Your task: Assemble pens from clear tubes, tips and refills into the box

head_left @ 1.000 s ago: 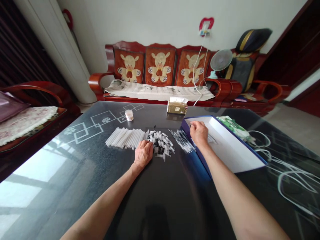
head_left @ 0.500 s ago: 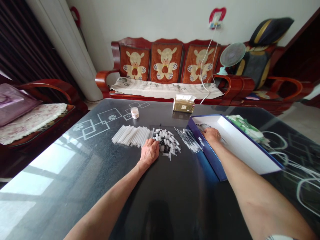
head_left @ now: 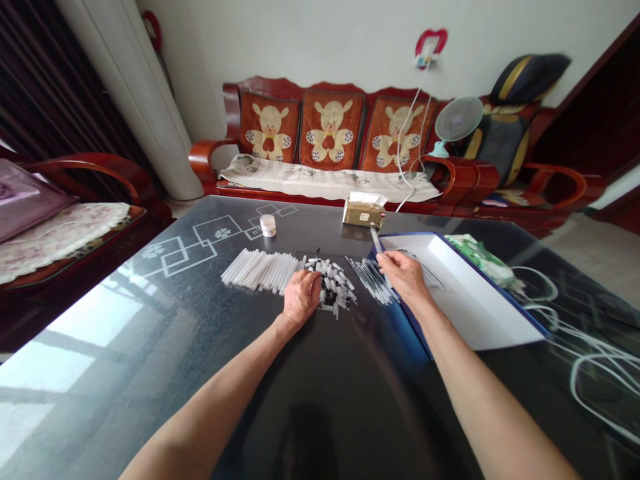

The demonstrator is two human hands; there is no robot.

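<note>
My right hand [head_left: 404,272] is over the left rim of the blue-and-white box [head_left: 480,300]. Its fingers pinch a slim, whitish, pen-like stick [head_left: 375,238] that points away from me. My left hand [head_left: 302,297] rests on the dark table with fingers curled closed, at the near-left edge of a heap of white and black pen caps [head_left: 340,285]. Whatever its fingertips hold is hidden. Left of it lies a row of white pen barrels [head_left: 260,270]. Thin pen refills [head_left: 371,280] lie between the caps and the box. Several slender sticks [head_left: 433,275] lie inside the box, partly behind my right hand.
A small white tub [head_left: 268,226] and a tissue pack [head_left: 364,211] stand farther back on the table [head_left: 200,373]. Right of the box are a green-and-white bag [head_left: 480,257] and loose white cables [head_left: 600,363]. A wooden sofa [head_left: 330,183] stands beyond.
My right hand has come up out of the box and moved left over its rim, now with the pen-like stick showing. My left hand stays by the caps, fingers still curled.
</note>
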